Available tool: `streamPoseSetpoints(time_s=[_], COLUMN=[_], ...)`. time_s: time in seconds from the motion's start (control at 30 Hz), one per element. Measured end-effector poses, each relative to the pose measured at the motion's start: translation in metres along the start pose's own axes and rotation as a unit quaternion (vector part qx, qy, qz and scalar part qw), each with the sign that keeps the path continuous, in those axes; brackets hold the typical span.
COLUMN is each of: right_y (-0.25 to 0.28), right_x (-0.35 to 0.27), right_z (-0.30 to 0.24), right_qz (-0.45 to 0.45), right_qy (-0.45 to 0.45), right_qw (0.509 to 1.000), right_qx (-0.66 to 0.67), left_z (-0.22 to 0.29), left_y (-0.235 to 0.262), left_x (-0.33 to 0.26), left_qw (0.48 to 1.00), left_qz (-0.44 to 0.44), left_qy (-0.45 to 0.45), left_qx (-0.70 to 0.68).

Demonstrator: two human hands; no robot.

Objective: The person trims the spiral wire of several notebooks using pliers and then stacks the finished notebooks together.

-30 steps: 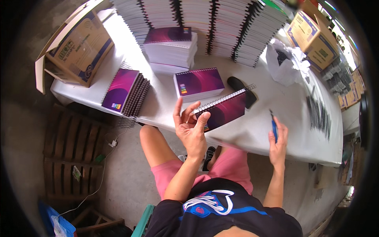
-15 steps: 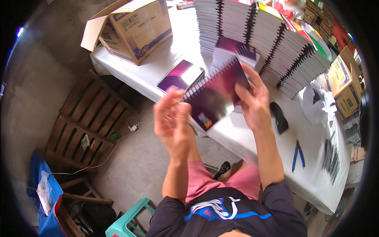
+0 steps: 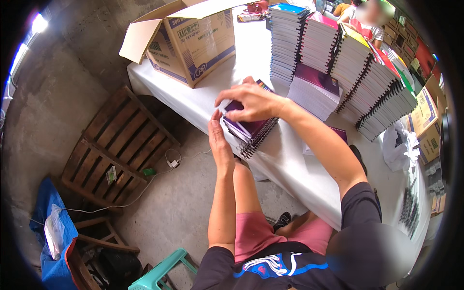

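A small stack of purple spiral notebooks [image 3: 262, 126] lies at the table's near edge, its black coils toward me. My right hand [image 3: 253, 101] reaches across from the right and rests over the top notebook, fingers spread. Along the left side of the stack, my left hand [image 3: 220, 142] stands upright with its fingers stretched out, at or very near the notebooks' edges. Behind my right forearm sits a pile of white pages [image 3: 313, 99] with a purple cover [image 3: 320, 79] on it. Another purple notebook [image 3: 340, 133] is partly hidden by that arm.
Tall stacks of coil-bound books [image 3: 321, 41] line the table's far side. An open cardboard box [image 3: 203, 46] stands at the far left. Rightward are a white plastic bag [image 3: 398, 150], loose black coils [image 3: 411, 205] and another box [image 3: 425, 116]. A person [image 3: 369, 26] is beyond the stacks.
The notebook that both hands held in the air is now down on the stack. My right hand has moved left over it, and my left hand has straightened beside it. The view has shifted.
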State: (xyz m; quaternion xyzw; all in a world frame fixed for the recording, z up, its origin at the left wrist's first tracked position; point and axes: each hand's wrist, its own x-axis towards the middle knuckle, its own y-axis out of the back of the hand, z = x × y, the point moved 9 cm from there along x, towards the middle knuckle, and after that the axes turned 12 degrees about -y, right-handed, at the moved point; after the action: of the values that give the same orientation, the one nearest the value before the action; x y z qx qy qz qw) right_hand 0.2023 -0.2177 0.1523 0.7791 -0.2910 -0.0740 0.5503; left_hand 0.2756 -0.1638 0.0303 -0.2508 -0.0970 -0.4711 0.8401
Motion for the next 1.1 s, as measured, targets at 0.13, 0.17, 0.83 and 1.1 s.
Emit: streamPoseSetpoints(time_s=[0.13,0.17,0.83,1.1], right_y=[0.004,0.016,0.102,0.115], right_x=[-0.012,-0.022,-0.492,-0.767], right_z=[0.008,0.014,0.100,0.133], right_qz=[0.112,0.182,0.414,0.290], right_qy=[-0.010,-0.018,-0.534,-0.800], right_qw=[0.993,0.983,0.730,0.434], right_qx=[0.016,0.030,-0.105,-0.297], left_z=[-0.011,-0.012,-0.011,0.188], left_y=[-0.017,-0.018,-0.022,-0.071], left_x=[0.012,0.010,0.037,-0.011], left_qw=[0.996,0.997,0.989,0.768], left_qz=[-0.027,-0.021,-0.070,-0.004], left_qy=[-0.033,-0.033,-0.061,-0.473], left_qx=[-0.078,-0.066,0.115,0.432])
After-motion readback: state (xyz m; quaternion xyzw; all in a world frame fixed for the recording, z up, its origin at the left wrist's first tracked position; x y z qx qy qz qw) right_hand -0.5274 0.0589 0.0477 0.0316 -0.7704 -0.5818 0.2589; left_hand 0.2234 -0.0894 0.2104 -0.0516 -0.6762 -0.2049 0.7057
